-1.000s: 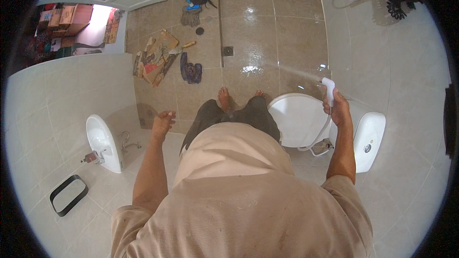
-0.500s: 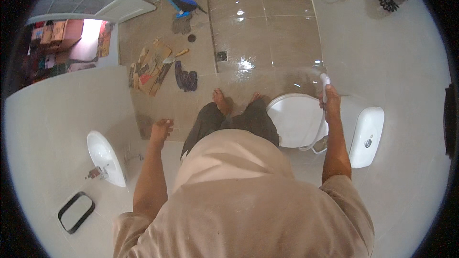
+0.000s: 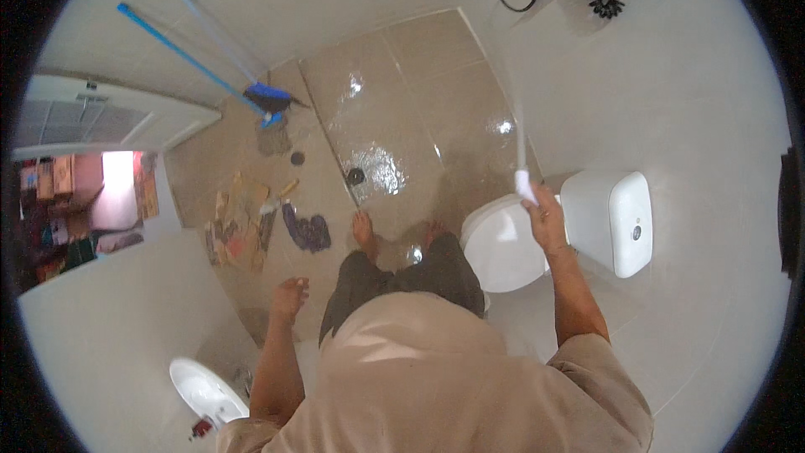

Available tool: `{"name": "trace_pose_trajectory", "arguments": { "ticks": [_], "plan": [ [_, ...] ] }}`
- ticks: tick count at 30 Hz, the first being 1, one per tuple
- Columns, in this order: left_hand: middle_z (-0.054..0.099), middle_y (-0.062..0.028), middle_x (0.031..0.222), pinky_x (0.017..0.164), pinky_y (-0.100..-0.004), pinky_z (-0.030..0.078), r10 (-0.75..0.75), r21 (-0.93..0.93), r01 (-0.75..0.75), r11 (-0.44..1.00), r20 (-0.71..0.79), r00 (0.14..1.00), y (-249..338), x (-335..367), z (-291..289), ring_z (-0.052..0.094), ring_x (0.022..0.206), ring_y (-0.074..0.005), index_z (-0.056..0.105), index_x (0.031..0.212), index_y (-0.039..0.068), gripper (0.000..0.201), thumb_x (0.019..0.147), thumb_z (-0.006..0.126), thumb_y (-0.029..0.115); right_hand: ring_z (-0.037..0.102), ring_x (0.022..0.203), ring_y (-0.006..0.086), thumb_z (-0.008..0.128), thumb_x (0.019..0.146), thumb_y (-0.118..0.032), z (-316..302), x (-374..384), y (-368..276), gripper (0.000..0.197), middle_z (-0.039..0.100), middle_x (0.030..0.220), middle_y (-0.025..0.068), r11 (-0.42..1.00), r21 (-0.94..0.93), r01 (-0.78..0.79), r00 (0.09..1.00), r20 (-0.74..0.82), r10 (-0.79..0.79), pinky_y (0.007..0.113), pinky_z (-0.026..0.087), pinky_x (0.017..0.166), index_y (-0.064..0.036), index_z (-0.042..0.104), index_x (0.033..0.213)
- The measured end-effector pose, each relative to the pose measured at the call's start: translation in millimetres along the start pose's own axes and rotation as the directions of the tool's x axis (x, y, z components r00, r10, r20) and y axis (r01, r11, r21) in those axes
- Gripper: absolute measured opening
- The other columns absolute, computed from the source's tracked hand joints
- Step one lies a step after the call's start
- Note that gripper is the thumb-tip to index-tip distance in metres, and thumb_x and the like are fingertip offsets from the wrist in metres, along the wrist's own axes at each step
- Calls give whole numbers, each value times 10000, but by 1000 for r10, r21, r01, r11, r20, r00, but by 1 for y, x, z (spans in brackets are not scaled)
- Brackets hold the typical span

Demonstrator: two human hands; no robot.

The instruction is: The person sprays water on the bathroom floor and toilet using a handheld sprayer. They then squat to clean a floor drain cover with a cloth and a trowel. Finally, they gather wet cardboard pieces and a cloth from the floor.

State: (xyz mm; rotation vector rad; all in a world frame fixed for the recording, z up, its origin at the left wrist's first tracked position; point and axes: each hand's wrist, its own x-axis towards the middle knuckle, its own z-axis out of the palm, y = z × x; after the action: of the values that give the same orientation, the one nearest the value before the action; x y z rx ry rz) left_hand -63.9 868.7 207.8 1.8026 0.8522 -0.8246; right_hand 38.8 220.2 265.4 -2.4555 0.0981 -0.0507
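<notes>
My right hand (image 3: 549,220) is wrapped round a white bidet sprayer (image 3: 525,188), held out above the toilet (image 3: 503,245). From its head a jet of water (image 3: 521,141) shoots forward, toward the far right where wall and floor meet. The tiled floor (image 3: 428,113) shines wet, and a round dark drain (image 3: 355,177) shows in it. My left hand (image 3: 290,300) hangs empty at my left side, fingers loosely curled, above the dry-looking tiles. My bare feet stand between the two hands.
Flattened cardboard (image 3: 239,231) and a crumpled dark cloth (image 3: 308,229) lie ahead on the left. A blue-handled mop (image 3: 189,59) and a blue dustpan (image 3: 270,94) lean by the far wall. A sink (image 3: 205,390) is at lower left, an open door (image 3: 117,113) at far left.
My view has tilted and turned, so the floor sits lower and more of the far wall shows. The sprayer now points more straight ahead, with its jet plainly visible.
</notes>
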Motion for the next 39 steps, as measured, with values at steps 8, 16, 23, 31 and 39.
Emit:
{"name": "trace_pose_trajectory", "arguments": {
  "ticks": [8, 16, 23, 31, 39],
  "plan": [
    [738, -81, 975, 687, -316, 514, 95, -43, -94, 995, 28, 995, 3, 109, -121, 659, 761, -170, 708, 1171, 5, 385, 989, 603, 329, 599, 1103, 425, 680, 939, -332, 46, -5, -69, 499, 664, 1160, 238, 992, -114, 56, 963, 268, -23, 499, 459, 989, -17, 636, 1323],
    [755, -100, 962, 692, -320, 523, 141, 72, -143, 987, 28, 990, 23, 154, -173, 686, 794, -193, 727, 1138, 4, 359, 962, 627, 301, 576, 925, 392, 664, 932, -328, 75, -30, -113, 495, 634, 993, 174, 955, -230, 188, 919, 385, -88, 508, 455, 837, -43, 613, 1334],
    [759, -97, 947, 688, -310, 528, 137, 78, -149, 986, 149, 979, 36, 166, -141, 693, 789, -172, 753, 1102, 23, 335, 973, 608, 296, 603, 1003, 431, 671, 944, -272, 96, -62, -96, 472, 659, 1063, 210, 972, -228, -53, 978, 185, 96, 501, 478, 914, -18, 611, 1338],
    [753, -90, 969, 692, -325, 522, 136, 264, -177, 948, 166, 977, 36, 206, -117, 692, 778, -180, 739, 1135, 26, 390, 991, 576, 350, 560, 676, 118, 622, 1019, -344, 76, -32, -15, 466, 657, 838, 43, 675, 352, -649, 683, -123, 720, 282, 486, 632, -36, 642, 1368],
    [732, -57, 998, 693, -300, 511, 24, 326, -109, 939, 253, 967, 82, 214, -31, 654, 795, -149, 702, 1161, 24, 307, 1006, 599, 268, 469, 517, 110, 553, 1037, -450, 34, 8, 40, 381, 543, 686, 18, 334, 552, -764, 501, 181, 846, 277, 357, 448, -84, 657, 1025]
  ]
}}
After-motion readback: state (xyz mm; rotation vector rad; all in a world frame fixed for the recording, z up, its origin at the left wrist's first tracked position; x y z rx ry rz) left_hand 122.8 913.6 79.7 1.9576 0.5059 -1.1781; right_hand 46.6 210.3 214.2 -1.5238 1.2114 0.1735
